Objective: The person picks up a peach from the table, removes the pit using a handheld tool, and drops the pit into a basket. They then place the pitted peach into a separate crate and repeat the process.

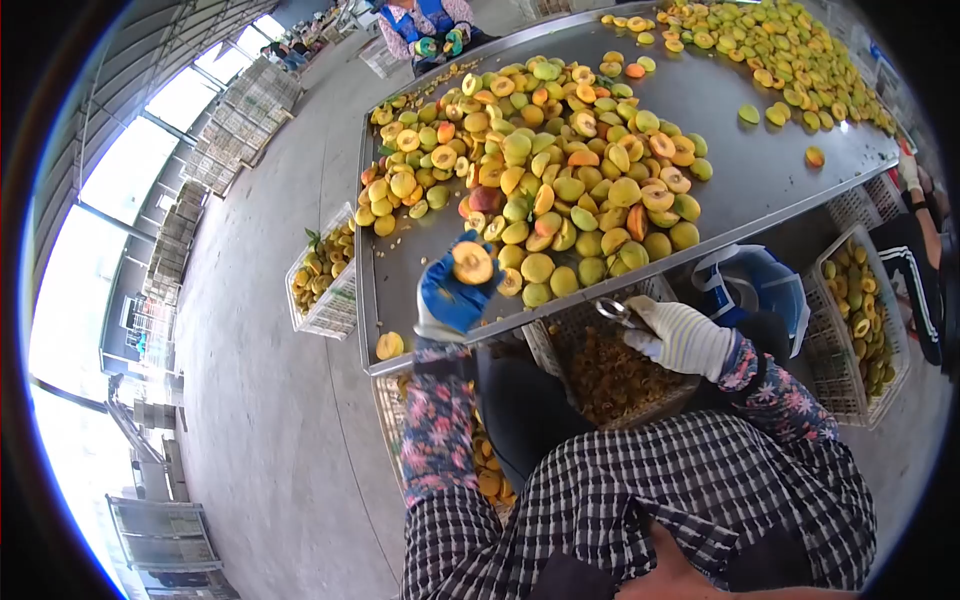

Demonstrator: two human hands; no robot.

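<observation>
My left hand (pixel 455 292), in a blue-coated glove, is closed around a halved peach (pixel 473 264) at the near edge of the metal table. The cut face, brown in the middle, points up toward me. In a white striped knit glove, my right hand (pixel 682 336) grips a metal pitting tool with a looped end (pixel 613 310). It is held over a crate of brown pits (pixel 612 375) below the table edge. A large heap of halved peaches (pixel 540 165) lies just beyond both hands.
Beside the table stand a crate of peaches (pixel 325 275) on the left and another crate (pixel 858 315) on the right. A blue-and-white bucket (pixel 752 290) hangs near the table edge. Across the table is a co-worker in a blue vest (pixel 425 22); another person (pixel 905 250) sits at right.
</observation>
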